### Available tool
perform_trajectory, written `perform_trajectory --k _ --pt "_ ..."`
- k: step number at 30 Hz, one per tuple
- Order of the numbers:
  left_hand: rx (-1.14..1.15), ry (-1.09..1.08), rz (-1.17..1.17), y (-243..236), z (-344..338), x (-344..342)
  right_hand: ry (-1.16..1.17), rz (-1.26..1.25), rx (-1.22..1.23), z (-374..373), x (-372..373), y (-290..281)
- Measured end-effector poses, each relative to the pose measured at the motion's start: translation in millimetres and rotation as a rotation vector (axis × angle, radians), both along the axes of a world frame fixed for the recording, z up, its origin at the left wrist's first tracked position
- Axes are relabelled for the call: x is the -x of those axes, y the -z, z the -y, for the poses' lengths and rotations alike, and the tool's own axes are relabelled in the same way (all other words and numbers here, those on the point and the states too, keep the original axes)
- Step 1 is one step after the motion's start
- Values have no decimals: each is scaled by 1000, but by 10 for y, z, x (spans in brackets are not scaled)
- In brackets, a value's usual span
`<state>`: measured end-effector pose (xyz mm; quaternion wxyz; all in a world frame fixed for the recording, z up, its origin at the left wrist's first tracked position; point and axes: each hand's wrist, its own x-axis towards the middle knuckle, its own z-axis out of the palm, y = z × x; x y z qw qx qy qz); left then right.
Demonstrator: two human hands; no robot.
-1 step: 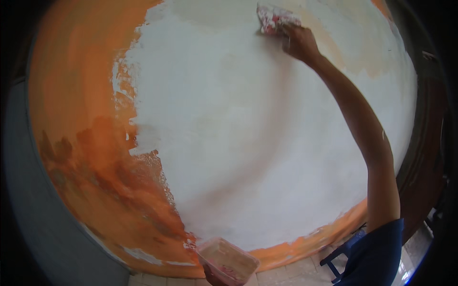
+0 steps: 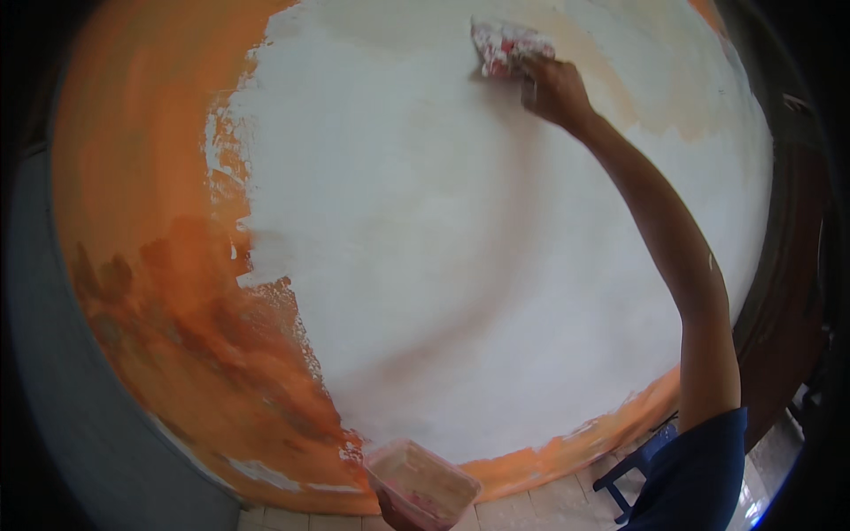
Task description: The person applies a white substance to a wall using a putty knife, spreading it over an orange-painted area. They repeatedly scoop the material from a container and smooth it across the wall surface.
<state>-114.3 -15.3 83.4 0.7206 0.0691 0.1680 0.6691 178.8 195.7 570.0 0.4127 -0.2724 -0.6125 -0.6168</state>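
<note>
Scraper (image 2: 506,51) up high now, near the top of the wall (image 2: 155,133), its face smeared white and red, and it's the right hand (image 2: 558,93) that has it, fingers clenched around the grip! Arm stretched long and bare from the lower right, blue sleeve (image 2: 695,478) down at the bottom. Whether the blade's whole edge touches the wall, I cannot tell from this angle. All around it, a broad white coat (image 2: 390,203), beige showing through near the top, and down the middle a soft brownish band (image 2: 496,274) curving away below the scraper.

Down low, the tub (image 2: 460,485)! Tilted toward us, pinkish smears inside, the left hand (image 2: 390,511) gripping it at its left side, most of those fingers hidden behind it. Orange paint (image 2: 168,274) runs down the left, ragged where it meets the white, and sweeps along the bottom too. Blue stool (image 2: 630,466) just beside the sleeve, pale tiles (image 2: 522,511) underneath.
</note>
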Motion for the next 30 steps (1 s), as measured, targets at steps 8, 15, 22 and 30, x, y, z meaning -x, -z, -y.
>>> perform_trajectory --k 8,15,22,30 --pt "27 -4 -74 243 145 -46 -191 72 231 387 114 1374" --pt "-80 -12 -28 296 135 -111 -424 -70 153 766 91 1258" --pt "-41 6 -2 208 286 -89 -637 -780 432 766 -304 80" --pt "-326 84 59 259 135 -106 -978 -450 708 436 -813 -745"
